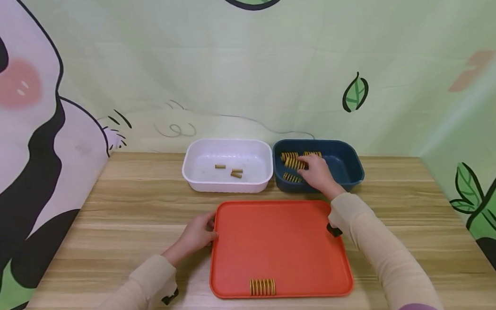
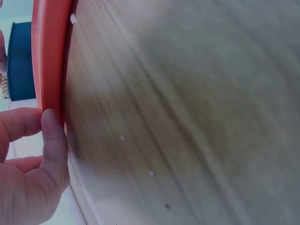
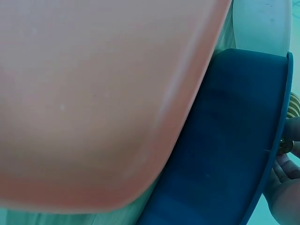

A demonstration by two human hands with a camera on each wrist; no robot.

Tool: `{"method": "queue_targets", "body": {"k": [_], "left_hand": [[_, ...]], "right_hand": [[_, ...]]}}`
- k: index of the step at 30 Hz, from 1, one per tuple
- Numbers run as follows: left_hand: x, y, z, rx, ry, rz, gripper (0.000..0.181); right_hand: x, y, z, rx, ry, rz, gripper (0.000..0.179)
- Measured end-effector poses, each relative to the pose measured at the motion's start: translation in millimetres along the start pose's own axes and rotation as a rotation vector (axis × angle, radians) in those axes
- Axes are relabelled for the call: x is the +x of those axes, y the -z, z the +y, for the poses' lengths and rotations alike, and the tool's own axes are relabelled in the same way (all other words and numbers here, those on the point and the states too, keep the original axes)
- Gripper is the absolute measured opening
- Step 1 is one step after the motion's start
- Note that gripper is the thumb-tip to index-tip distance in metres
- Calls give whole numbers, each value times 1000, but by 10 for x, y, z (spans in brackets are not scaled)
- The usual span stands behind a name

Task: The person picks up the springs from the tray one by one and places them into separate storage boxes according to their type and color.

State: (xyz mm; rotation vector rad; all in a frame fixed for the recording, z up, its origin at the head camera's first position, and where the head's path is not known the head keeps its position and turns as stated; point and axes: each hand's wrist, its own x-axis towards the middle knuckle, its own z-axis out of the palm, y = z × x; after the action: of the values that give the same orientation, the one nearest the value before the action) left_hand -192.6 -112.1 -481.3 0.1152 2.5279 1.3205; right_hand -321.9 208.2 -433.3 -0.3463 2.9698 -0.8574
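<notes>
A red tray (image 1: 279,248) lies on the table, with one gold coil spring (image 1: 262,287) near its front edge. My left hand (image 1: 196,232) pinches the tray's left rim between thumb and fingers; the left wrist view shows that hand (image 2: 33,164) at the rim too. Inside the dark blue bin (image 1: 342,168), several gold coil springs (image 1: 290,156) lie toward the left. My right hand (image 1: 317,172) reaches in over the front wall, its fingertips on a spring (image 1: 294,164). In the right wrist view, the bin wall partly hides the fingers and the gold piece (image 3: 286,146) between them.
A white bin (image 1: 228,187) stands left of the blue one, holding a few short brass-coloured pieces (image 1: 237,171). Both bins sit behind the tray, close to a printed cloth backdrop (image 1: 209,72). Wooden tabletop (image 1: 127,205) shows on either side.
</notes>
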Motion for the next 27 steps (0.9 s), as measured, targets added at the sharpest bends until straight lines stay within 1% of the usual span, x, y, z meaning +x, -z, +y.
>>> {"method": "queue_targets", "body": {"k": [11, 17, 21, 27], "left_hand": [[-5, 1, -9, 12, -3, 3, 60], [-11, 5, 4, 5, -3, 2, 59], [-11, 4, 5, 19, -9, 4, 59], [-8, 3, -4, 24, -12, 6, 58]], "right_hand": [[16, -50, 30, -7, -1, -5, 38], [57, -67, 43, -13, -23, -33, 39], [94, -76, 53, -20, -36, -54, 39], [132, -72, 42, -34, -33, -90, 38]]}}
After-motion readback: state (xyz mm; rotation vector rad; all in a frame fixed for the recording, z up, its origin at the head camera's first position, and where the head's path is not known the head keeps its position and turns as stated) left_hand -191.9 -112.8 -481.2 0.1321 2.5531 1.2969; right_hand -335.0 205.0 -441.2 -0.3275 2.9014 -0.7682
